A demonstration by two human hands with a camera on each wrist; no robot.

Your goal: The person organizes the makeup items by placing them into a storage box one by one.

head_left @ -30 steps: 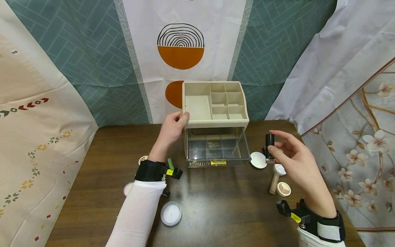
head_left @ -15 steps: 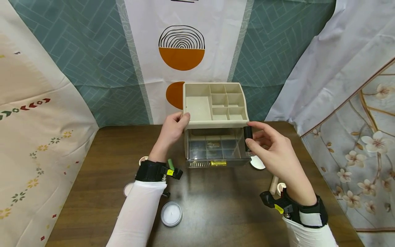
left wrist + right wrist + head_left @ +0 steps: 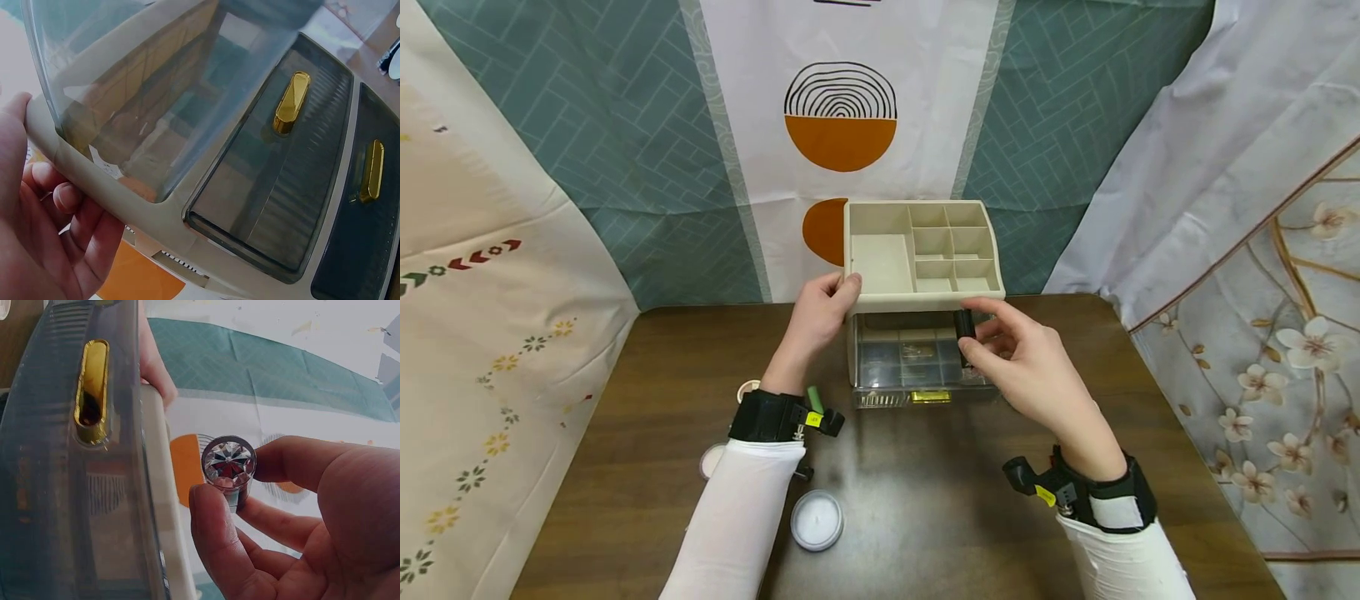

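Note:
A cream makeup organizer (image 3: 925,298) with an open-topped divided tray stands at the back of the table. Its clear top drawer (image 3: 880,397) with a gold handle is pulled out. My left hand (image 3: 822,312) grips the organizer's left edge, thumb on the rim in the left wrist view. Over the right part of the drawer, my right hand (image 3: 1026,354) holds a black lipstick tube (image 3: 965,333) upright between thumb and fingers. The tube's clear faceted end (image 3: 229,464) faces the right wrist camera. Dividers show through the drawer front; part of its right side is hidden by my right hand.
A white round jar (image 3: 817,521) sits at front centre. Left of the organizer lie a green stick (image 3: 815,398) and a pale round compact (image 3: 711,460), partly behind my left arm. Lower drawers with gold handles (image 3: 292,103) are closed. Patterned cloth hangs behind the table.
My right hand has carried the lipstick tube leftward, from right of the organizer to over the pulled-out drawer. My left hand has stayed on the organizer's edge.

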